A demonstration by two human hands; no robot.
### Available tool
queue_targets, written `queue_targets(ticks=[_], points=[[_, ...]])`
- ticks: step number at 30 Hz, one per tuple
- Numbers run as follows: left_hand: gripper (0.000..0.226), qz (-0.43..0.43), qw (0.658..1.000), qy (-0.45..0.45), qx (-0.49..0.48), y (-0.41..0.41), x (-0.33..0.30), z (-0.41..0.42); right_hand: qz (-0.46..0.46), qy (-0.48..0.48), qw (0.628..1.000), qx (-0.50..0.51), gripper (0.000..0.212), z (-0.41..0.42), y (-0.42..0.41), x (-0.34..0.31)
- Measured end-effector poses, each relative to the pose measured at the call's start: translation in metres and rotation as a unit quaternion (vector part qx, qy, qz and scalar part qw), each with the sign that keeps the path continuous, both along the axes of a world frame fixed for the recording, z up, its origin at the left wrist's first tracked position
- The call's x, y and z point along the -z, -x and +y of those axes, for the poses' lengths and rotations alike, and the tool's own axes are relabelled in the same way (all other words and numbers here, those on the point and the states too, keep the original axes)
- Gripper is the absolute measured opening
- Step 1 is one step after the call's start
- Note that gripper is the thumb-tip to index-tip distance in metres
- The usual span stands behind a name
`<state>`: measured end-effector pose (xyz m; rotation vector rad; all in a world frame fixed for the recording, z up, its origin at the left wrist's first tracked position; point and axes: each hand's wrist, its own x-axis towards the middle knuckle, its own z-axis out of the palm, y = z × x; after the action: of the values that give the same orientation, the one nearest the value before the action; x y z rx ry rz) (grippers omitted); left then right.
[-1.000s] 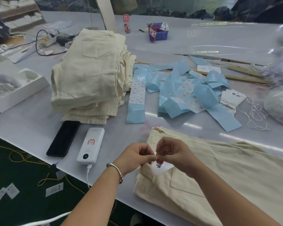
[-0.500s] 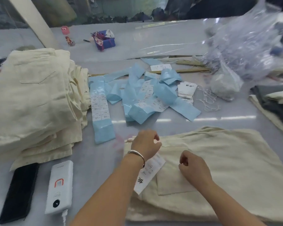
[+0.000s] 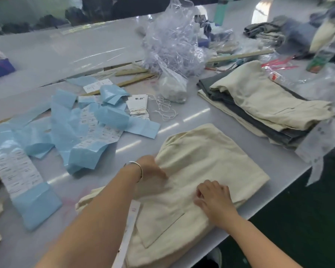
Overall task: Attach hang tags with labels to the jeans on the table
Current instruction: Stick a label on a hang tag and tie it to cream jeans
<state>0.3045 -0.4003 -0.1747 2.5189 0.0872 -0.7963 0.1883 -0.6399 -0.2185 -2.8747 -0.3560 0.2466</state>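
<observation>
We see cream jeans [image 3: 207,171] folded on a pale grey tabletop [image 3: 66,55]. A white hang tag [image 3: 131,219] carries small red print. The backing strips [image 3: 66,132] are light blue, with white labels [image 3: 16,171] printed in dark text. The stack of tags [image 3: 138,106] is white with black characters, beside white strings [image 3: 165,109]. Further off, a pile of jeans [image 3: 263,101] mixes cream and dark grey. We note a silver bracelet [image 3: 137,167] and a dark green floor [image 3: 298,219].

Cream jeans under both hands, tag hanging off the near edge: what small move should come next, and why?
Probably lift the folded cream jeans toward the pile of folded jeans. The left hand grips the fold, the right hand rests on top, and the hang tag looks attached.
</observation>
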Motion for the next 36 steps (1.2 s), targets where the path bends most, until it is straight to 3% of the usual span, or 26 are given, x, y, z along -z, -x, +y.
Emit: queue_targets(ticks=[5,8,10,13,16,18,19,21,22,24,27,29,33,36], points=[[0.014,0.135,0.982,0.131,-0.018,0.006,-0.037,-0.008,0.004,0.003,1.000,0.030,0.024,-0.004,-0.009,-0.009],[0.024,0.147,0.949,0.269,-0.066,0.014,-0.064,-0.015,-0.076,-0.042,0.977,0.192,0.044,-0.027,-0.002,-0.014],[0.035,0.126,0.924,0.346,-0.107,0.018,-0.085,-0.020,-0.075,-0.171,0.926,0.329,0.052,-0.049,0.000,-0.021],[0.034,0.088,0.877,0.440,-0.172,0.017,-0.113,-0.040,0.079,-0.388,0.812,0.428,0.058,-0.070,-0.016,-0.038],[0.033,0.066,0.843,0.499,-0.191,0.010,-0.140,-0.079,0.284,-0.608,0.647,0.362,0.046,-0.085,-0.043,-0.069],[0.034,0.049,0.827,0.518,-0.211,0.003,-0.161,-0.106,0.329,-0.683,0.583,0.291,0.039,-0.111,-0.065,-0.091],[0.042,0.030,0.823,0.519,-0.227,-0.002,-0.172,-0.118,0.339,-0.708,0.568,0.247,0.035,-0.129,-0.078,-0.104],[0.057,-0.021,0.823,0.503,-0.264,-0.012,-0.194,-0.139,0.349,-0.733,0.571,0.123,0.034,-0.167,-0.104,-0.132],[0.062,-0.047,0.822,0.496,-0.275,-0.016,-0.206,-0.151,0.336,-0.729,0.593,0.067,0.041,-0.186,-0.117,-0.145],[0.065,-0.095,0.818,0.492,-0.282,-0.021,-0.227,-0.175,0.264,-0.709,0.654,0.024,0.068,-0.220,-0.144,-0.177],[0.049,-0.153,0.811,0.505,-0.253,-0.023,-0.251,-0.219,0.147,-0.690,0.709,-0.011,0.104,-0.265,-0.174,-0.229],[0.032,-0.188,0.795,0.533,-0.217,-0.024,-0.266,-0.251,0.049,-0.671,0.738,-0.046,0.103,-0.293,-0.189,-0.263],[0.030,-0.285,0.742,0.584,-0.164,-0.041,-0.289,-0.313,-0.152,-0.600,0.781,-0.078,0.103,-0.347,-0.216,-0.335],[0.024,-0.359,0.701,0.586,-0.192,-0.075,-0.276,-0.351,-0.210,-0.542,0.809,-0.083,0.098,-0.379,-0.252,-0.363]])
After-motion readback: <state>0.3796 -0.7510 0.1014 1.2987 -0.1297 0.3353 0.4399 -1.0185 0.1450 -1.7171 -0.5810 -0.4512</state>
